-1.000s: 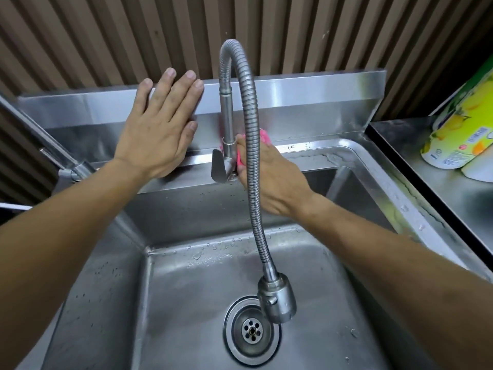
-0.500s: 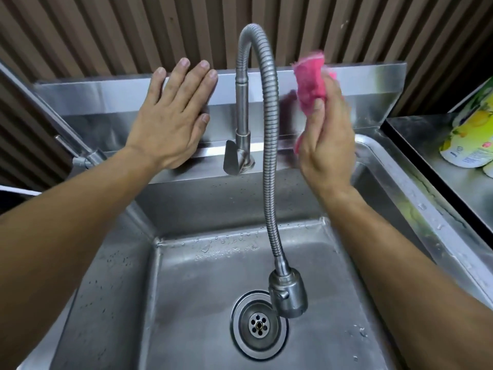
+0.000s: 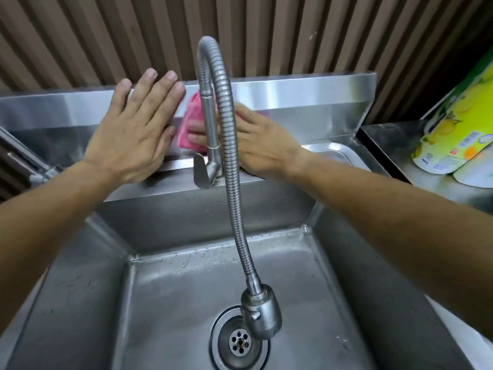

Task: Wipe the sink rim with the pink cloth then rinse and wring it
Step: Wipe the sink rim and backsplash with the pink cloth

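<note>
The pink cloth [image 3: 190, 121] lies against the steel backsplash [image 3: 293, 102], just above the back sink rim [image 3: 176, 164] and behind the faucet's upright pipe. My right hand [image 3: 258, 141] presses it there, fingers stretched across the cloth; the faucet hides part of them. My left hand [image 3: 138, 124] rests flat on the backsplash right beside the cloth, fingers straight and pointing up, holding nothing.
A flexible steel faucet [image 3: 230, 161] arches from the back rim down into the basin, its spray head [image 3: 262, 315] hanging over the drain [image 3: 240, 343]. Water drops dot the basin floor. Yellow-green wrapped rolls [image 3: 453, 129] lie on the right counter. Another tap [image 3: 18, 153] pokes in at left.
My right hand held the cloth up to the right of the faucet; it has come down and left, pressing the cloth on the backsplash behind the faucet. My left hand stayed put.
</note>
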The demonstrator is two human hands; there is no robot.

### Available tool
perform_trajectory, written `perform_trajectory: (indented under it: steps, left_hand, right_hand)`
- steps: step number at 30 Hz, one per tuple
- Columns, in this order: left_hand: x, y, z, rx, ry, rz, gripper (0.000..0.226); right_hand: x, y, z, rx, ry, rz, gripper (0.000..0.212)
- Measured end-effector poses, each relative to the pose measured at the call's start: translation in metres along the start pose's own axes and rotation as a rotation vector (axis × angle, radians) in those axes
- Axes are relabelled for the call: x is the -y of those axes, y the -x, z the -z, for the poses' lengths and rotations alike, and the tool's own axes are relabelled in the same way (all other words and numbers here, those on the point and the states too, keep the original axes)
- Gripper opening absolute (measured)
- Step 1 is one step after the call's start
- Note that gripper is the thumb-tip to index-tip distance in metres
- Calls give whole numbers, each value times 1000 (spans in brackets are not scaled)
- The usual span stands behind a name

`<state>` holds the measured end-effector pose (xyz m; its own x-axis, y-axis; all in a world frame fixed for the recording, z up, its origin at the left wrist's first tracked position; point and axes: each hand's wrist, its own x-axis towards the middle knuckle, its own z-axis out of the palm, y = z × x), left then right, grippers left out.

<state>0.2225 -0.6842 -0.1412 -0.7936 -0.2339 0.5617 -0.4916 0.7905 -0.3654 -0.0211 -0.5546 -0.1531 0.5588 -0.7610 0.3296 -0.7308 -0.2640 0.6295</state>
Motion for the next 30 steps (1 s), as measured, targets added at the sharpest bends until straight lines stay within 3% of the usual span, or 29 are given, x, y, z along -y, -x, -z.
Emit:
perform_trajectory:
  steps: [4,7,9,11,15,17,19,21,24,27,30]
  left_hand:
    - [-5,2,-1,-15,25,40,67]
    - [-7,1,-2,-2,32,45,67]
    - [-6,0,-1,29,28,50,68]
    - [-8,-1,3,61,17,67,69]
    - [-20,2,4,124,50,44,74]
    - [-21,3,1,127,47,18,75]
    - [-22,3,0,117,47,27,76]
    - [-26,3,-1,96,55,33,75]
    - [-27,5,-1,93,73,18,73]
    - [-23,5,-1,95,63,3,73]
    - [-19,2,-1,82,69,-56,73]
  right_hand:
    - [-2,39,3,-187,-337,-952,59]
    - [-8,36,6,-478,-521,-1484,59]
    - [-3,18,16,-646,-611,-1734,60]
    - [14,5,28,-562,-655,-1727,66]
    - [52,15,51,-318,-760,-1179,62]
    - [72,17,49,-120,-706,-933,53]
    - [90,12,39,37,-573,-837,50]
    - [95,17,31,110,-510,-895,52]
    - [81,41,30,120,-458,-1169,53]
    - [79,25,35,243,-387,-1369,59]
    - [87,10,39,326,-438,-1259,63]
